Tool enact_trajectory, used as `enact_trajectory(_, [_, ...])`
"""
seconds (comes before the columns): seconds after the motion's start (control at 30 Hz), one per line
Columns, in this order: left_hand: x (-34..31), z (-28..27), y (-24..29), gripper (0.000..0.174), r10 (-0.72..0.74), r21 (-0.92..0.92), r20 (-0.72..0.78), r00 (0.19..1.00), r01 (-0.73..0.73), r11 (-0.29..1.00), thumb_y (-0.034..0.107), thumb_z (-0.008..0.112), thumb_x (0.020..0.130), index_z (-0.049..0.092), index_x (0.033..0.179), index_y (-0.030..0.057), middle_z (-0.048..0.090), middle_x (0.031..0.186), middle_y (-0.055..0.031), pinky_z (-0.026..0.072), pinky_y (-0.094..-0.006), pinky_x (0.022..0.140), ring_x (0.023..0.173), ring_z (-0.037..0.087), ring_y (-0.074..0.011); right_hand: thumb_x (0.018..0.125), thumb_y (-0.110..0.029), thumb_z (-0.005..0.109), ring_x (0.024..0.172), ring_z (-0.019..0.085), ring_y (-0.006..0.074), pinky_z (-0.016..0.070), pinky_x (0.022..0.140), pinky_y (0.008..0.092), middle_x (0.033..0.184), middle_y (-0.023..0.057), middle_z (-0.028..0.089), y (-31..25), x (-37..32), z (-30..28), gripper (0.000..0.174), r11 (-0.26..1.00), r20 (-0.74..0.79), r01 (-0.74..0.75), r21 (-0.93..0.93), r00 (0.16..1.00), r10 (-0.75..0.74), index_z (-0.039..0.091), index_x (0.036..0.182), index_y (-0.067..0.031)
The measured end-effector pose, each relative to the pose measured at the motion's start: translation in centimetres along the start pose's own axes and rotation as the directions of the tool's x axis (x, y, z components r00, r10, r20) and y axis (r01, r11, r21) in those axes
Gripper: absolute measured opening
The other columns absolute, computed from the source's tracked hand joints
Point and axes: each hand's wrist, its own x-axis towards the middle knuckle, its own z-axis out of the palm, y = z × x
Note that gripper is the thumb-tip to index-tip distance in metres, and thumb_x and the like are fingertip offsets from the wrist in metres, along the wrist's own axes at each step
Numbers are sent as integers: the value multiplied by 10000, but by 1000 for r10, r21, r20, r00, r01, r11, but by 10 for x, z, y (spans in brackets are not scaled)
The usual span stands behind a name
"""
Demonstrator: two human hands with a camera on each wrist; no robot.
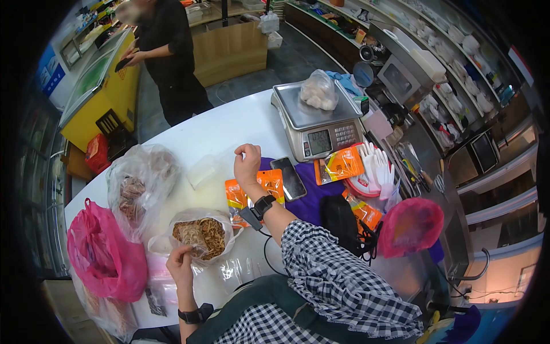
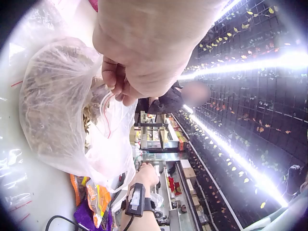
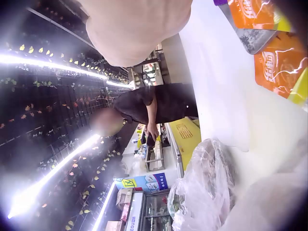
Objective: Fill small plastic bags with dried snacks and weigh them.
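My left hand (image 1: pixel 181 269) is over the near edge of an open white plastic bag (image 1: pixel 228 236) of brown dried strips (image 1: pixel 213 236). Its fingers pinch a clear bag with a red line (image 2: pixel 107 115), which dips into the white bag in the left wrist view. Raised above the table, my right hand (image 1: pixel 247 165) has curled fingers, and nothing shows in them; the right wrist view hides the fingertips. Orange pouches (image 1: pixel 270 182) and a phone (image 1: pixel 289 179) lie by the right wrist. A flat clear plastic piece (image 1: pixel 201 173) lies left of that hand.
A scale (image 1: pixel 318 141) holds a bag of pale pieces (image 1: pixel 319 92) at the back. Pink (image 1: pixel 109 252) and clear bags (image 1: pixel 136 189) stand at left. White gloves (image 1: pixel 375 166) and a pink-covered bowl (image 1: pixel 411 227) are at right. A person in black (image 1: pixel 172 57) stands beyond the table.
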Motion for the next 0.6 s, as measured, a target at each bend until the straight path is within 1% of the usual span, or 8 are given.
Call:
enact_trajectory(0.07, [1, 0, -1, 182, -9, -11, -2, 1000, 8, 1000, -86, 558, 827, 694, 917, -6, 669, 879, -42, 474, -246, 740, 815, 610, -124, 696, 62, 534, 862, 518, 320, 416, 792, 426, 784, 79, 593, 2, 2, -2, 145, 1000, -3, 6, -6, 1000, -6, 547, 744, -74])
enact_trajectory(0.13, [1, 2, -1, 162, 134, 38, -22, 991, -133, 990, -45, 552, 879, 692, 935, 16, 619, 771, 7, 405, -207, 559, 620, 513, -60, 697, 58, 537, 866, 521, 322, 416, 792, 429, 785, 79, 595, 9, 8, -7, 142, 1000, -9, 11, -13, 1000, -12, 552, 747, -74])
enact_trajectory(0.17, [1, 0, 0, 162, 135, 36, -23, 991, -134, 990, -45, 552, 879, 692, 935, 16, 619, 771, 7, 405, -207, 559, 620, 513, -60, 696, 53, 544, 864, 524, 323, 417, 789, 431, 787, 82, 598, 14, 15, -11, 140, 999, -43, 32, -43, 999, -34, 560, 751, -75])
enact_trajectory(0.23, [-1, -3, 8, 187, 21, 1, -7, 1000, -21, 1000, -92, 557, 832, 695, 920, 1, 655, 895, -40, 455, -231, 660, 764, 585, -114, 695, 44, 556, 861, 529, 326, 419, 786, 437, 789, 87, 603, 28, 34, -23, 134, 996, -93, 49, -77, 994, -56, 573, 755, -75])
enact_trajectory(0.37, [-1, -4, 6, 193, 7, -48, 7, 1000, -7, 999, -96, 554, 835, 693, 923, 3, 647, 900, -41, 442, -227, 631, 749, 572, -108, 695, 34, 563, 848, 532, 327, 422, 785, 437, 790, 93, 608, 60, 72, -59, 122, 983, -175, 35, -179, 982, -67, 587, 754, -70])
enact_trajectory(0.47, [0, -2, -2, 197, 34, -35, -2, 999, -34, 999, -102, 548, 836, 692, 925, 0, 648, 904, -47, 449, -230, 642, 762, 579, -114, 700, 31, 565, 843, 532, 323, 422, 784, 433, 791, 92, 613, 70, 82, -79, 116, 972, -271, -65, -224, 963, 2, 593, 760, -65])
enact_trajectory(0.53, [1, 0, -3, 197, 41, -43, -16, 999, -42, 998, -102, 548, 837, 691, 929, -3, 653, 909, -54, 467, -242, 691, 800, 596, -130, 712, 29, 567, 859, 538, 317, 426, 780, 426, 785, 86, 615, 71, 79, -86, 108, 966, -327, -144, -214, 943, 68, 593, 762, -63])
enact_trajectory(0.6, [3, 0, -6, 192, 47, -29, -13, 999, -48, 998, -98, 552, 837, 690, 934, -5, 657, 912, -61, 473, -251, 723, 820, 605, -142, 719, 28, 570, 865, 541, 314, 429, 785, 425, 792, 84, 614, 65, 70, -82, 105, 968, -303, -151, -199, 949, 86, 593, 768, -63])
